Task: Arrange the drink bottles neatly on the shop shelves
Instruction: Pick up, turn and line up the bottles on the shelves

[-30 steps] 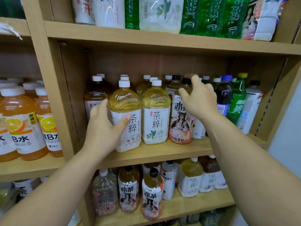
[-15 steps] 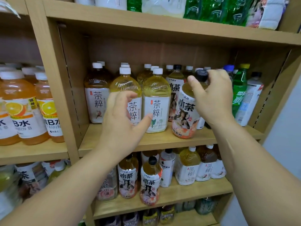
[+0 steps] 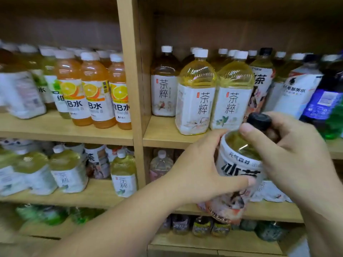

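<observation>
- Black-capped iced tea bottle (image 3: 239, 175), lower right of frame, off the shelf, tilted, in front of the middle shelf (image 3: 163, 135).
- Left hand (image 3: 200, 171) wrapped round its label; right hand (image 3: 297, 156) pinching the neck below the cap.
- Best kept two-handed, set upright, label forward, clear of the white-capped tea bottles (image 3: 213, 101) above.
</observation>
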Demonstrator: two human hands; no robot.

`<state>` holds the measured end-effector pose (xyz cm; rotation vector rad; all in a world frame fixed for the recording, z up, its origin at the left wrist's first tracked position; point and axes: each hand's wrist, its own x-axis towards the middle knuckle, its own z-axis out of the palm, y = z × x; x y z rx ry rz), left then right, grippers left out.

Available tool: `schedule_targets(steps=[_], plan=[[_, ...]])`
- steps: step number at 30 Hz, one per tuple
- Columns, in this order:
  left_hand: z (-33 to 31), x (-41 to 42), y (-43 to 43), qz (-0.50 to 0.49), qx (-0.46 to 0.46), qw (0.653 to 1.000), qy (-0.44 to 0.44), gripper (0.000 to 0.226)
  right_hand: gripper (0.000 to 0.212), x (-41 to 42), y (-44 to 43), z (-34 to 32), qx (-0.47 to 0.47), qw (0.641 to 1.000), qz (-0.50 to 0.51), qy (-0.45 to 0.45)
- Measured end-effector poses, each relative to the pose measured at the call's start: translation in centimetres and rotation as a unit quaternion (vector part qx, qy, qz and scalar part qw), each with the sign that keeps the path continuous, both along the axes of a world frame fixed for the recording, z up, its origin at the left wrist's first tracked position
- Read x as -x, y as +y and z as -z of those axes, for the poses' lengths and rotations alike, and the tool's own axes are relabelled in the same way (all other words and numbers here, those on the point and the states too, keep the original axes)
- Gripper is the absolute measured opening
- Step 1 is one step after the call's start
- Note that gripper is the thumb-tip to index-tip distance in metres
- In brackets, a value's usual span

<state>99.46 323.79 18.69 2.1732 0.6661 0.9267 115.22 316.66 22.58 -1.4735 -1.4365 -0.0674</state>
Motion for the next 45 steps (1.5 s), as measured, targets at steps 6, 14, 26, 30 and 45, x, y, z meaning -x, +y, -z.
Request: schedule_targets(steps=[6,14,26,30,45], plan=[[3.3,6.0,0.0,-0.054,0.029,0.998,-0.002,0.080,0.013,5.1,1.0,2.7,0.042,0.994,-0.098,-0.036],[7.7,15.5,1.2,-0.093,0.112,0.989,0.034,0.077,0.024,12.4,4.4,7.0,0.167,0.966,-0.198,-0.029],[13.8,28.6,8.6,-0.140,0.128,0.978,0.089,0.090,0.019,26.5,12.4,12.9,0.270,0.951,-0.149,-0.009],[14.7,31.5,12.3,-0.180,0.106,0.968,0.141,0.089,0.015,29.9,16.2,14.8,0.271,0.954,-0.116,0.048],[16.9,32.7,20.7,-0.151,0.147,0.957,0.197,0.046,0.057,33.3,24.5,17.4,0.338,0.934,0.013,0.112]])
